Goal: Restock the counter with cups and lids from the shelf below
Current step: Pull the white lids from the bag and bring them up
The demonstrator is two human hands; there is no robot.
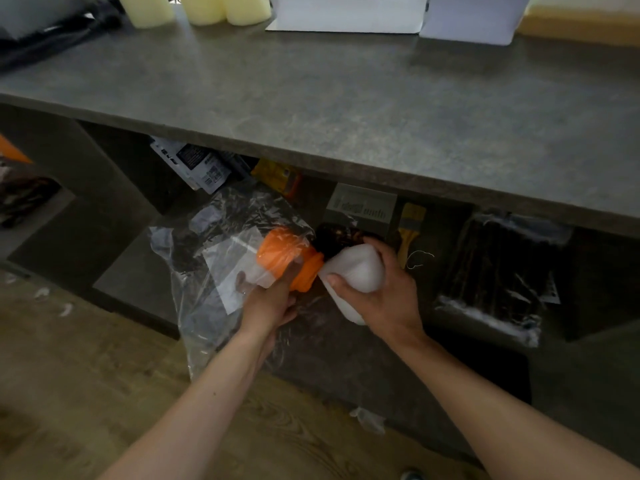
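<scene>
Under the grey counter (pixel 346 109), at the shelf opening, my left hand (pixel 273 299) grips a stack of orange cups (pixel 284 254) that lies partly inside a clear plastic bag (pixel 221 271). Right beside it, my right hand (pixel 384 292) is closed around a white stack of cups or lids (pixel 360 268), which touches the orange stack's end. Pale yellow cup stacks (pixel 194 8) stand on the counter's far left edge.
White boxes (pixel 346 12) stand at the counter's back. The shelf below holds a bagged bundle of dark sticks (pixel 502 271), a yellow-handled brush (pixel 408 230), a labelled packet (pixel 194 164) and a yellow packet (pixel 277 174). The wooden floor (pixel 86 375) lies below.
</scene>
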